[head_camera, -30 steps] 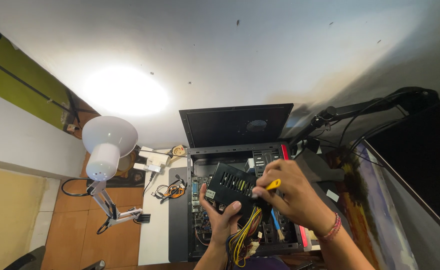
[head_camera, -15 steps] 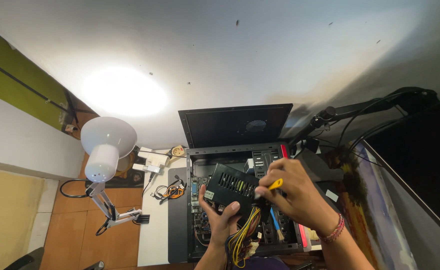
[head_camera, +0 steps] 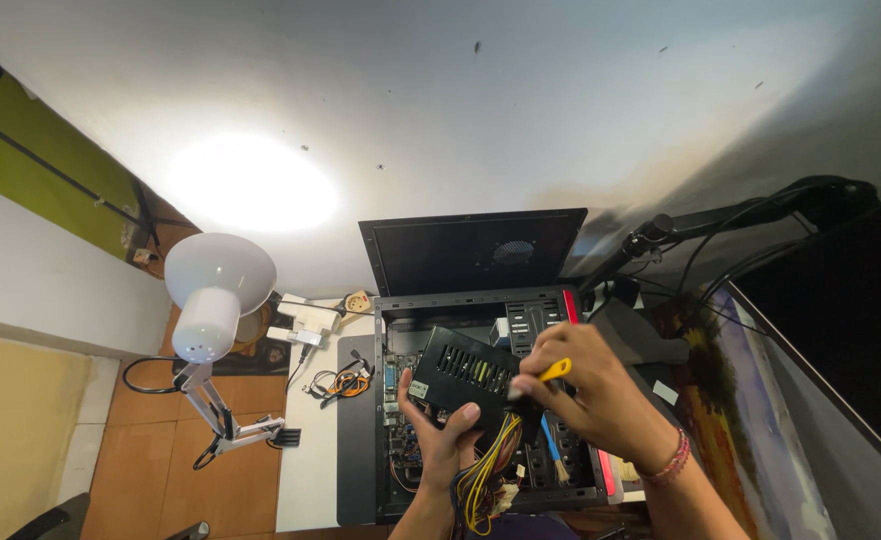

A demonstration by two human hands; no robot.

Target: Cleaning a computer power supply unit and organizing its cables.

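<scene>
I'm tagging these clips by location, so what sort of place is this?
Probably a home desk used for computer repair. An open computer case lies on a white table, its side panel leaning against the wall, beside a white desk lamp and loose cables.

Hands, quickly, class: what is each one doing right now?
Left hand: closed, holding the black power supply.
Right hand: closed, holding a yellow-handled tool against it.

A small white label [head_camera: 418,389] sits on the black power supply box's [head_camera: 470,375] near left corner.
</scene>
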